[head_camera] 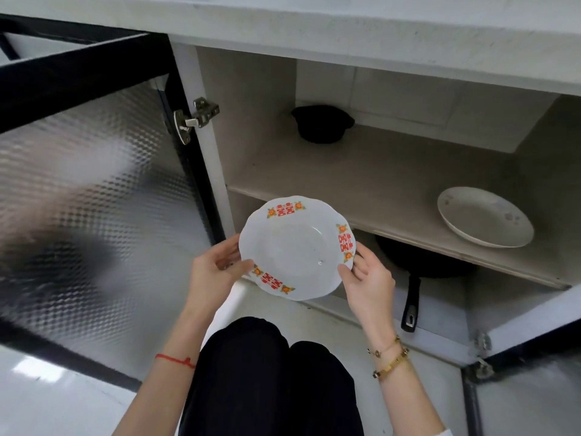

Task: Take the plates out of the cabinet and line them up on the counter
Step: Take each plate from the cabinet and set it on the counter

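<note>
Item: decorated plate (pixel 297 247), white with red-and-orange rim motifs, held level just outside the cabinet (pixel 257 121), in front of its middle shelf (pixel 361 184). Left hand (pixel 217 272) and right hand (pixel 366 283) each clamped on opposite rim edges, thumbs on top.

Risk: grip was at the rim only; a slip or a knock against the open cabinet door (pixel 94 190) while rising to the counter (pixel 345 26) would likely drop or chip it.

Cabinet contents: plain white plate (pixel 484 217) at the shelf's right front; black pot (pixel 322 122) at its left rear; black frying pan (pixel 415 265) on the level below the shelf.
</note>
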`<move>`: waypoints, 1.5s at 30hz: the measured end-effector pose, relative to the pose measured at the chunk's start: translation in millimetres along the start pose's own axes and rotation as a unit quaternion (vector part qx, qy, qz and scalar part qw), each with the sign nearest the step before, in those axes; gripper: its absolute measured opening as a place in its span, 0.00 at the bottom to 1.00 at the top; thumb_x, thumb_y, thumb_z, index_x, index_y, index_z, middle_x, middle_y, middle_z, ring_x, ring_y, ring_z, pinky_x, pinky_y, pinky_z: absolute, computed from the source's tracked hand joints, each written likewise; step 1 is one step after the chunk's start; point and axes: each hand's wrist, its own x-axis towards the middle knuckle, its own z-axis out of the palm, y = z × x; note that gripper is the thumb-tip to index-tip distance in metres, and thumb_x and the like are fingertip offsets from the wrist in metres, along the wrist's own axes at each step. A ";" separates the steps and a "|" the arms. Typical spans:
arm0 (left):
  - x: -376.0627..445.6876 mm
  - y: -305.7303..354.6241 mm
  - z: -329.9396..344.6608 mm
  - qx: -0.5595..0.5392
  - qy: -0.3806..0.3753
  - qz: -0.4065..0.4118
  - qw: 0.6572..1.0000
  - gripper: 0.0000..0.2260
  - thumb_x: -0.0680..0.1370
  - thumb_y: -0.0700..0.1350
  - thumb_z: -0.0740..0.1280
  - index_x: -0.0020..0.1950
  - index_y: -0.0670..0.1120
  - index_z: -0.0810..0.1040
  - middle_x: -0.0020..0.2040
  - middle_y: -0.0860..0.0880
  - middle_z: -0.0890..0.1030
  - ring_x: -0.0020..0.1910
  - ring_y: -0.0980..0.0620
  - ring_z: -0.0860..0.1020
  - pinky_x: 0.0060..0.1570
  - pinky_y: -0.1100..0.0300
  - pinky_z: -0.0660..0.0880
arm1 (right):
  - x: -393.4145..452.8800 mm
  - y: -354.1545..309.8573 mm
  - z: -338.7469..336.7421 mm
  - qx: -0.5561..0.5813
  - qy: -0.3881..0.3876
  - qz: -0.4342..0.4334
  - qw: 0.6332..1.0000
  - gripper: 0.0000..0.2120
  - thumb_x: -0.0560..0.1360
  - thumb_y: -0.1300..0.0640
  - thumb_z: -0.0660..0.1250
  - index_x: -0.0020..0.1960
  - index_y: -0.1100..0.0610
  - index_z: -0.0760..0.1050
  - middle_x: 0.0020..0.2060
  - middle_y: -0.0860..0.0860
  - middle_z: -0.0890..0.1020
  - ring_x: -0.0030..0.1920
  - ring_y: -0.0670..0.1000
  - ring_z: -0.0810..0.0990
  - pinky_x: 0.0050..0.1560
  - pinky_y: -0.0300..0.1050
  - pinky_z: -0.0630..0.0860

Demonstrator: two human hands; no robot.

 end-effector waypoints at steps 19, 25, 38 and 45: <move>-3.6 70.1 -43.6 0.033 0.041 -0.062 0.997 0.23 0.72 0.34 0.73 0.64 0.51 0.79 0.56 0.56 0.83 0.57 0.57 0.81 0.58 0.59 0.77 | 1.4 -64.6 39.6 0.006 -0.014 0.085 0.996 0.25 0.75 0.71 0.63 0.69 0.57 0.70 0.60 0.49 0.81 0.58 0.40 0.80 0.60 0.39 0.76; -37.2 148.6 -73.9 0.055 0.050 -0.107 0.992 0.24 0.72 0.33 0.71 0.65 0.50 0.78 0.59 0.56 0.82 0.57 0.59 0.80 0.60 0.58 0.77 | -30.5 -145.1 31.9 -0.017 -0.030 0.119 0.992 0.24 0.75 0.70 0.64 0.68 0.55 0.71 0.58 0.46 0.81 0.57 0.38 0.79 0.55 0.30 0.75; -104.8 365.4 -117.2 0.045 0.037 -0.107 0.993 0.24 0.71 0.35 0.74 0.66 0.50 0.78 0.58 0.54 0.83 0.57 0.57 0.81 0.61 0.51 0.77 | -81.9 -364.6 -30.1 -0.024 -0.039 0.091 0.995 0.23 0.75 0.70 0.64 0.69 0.58 0.70 0.59 0.47 0.81 0.57 0.38 0.79 0.57 0.35 0.77; -121.9 453.8 -127.4 0.032 0.010 -0.085 0.996 0.24 0.71 0.33 0.73 0.66 0.49 0.78 0.57 0.54 0.83 0.56 0.58 0.82 0.59 0.55 0.78 | -94.4 -448.6 -58.3 -0.013 -0.021 0.065 0.998 0.23 0.75 0.71 0.63 0.68 0.57 0.71 0.57 0.47 0.81 0.56 0.36 0.79 0.56 0.32 0.76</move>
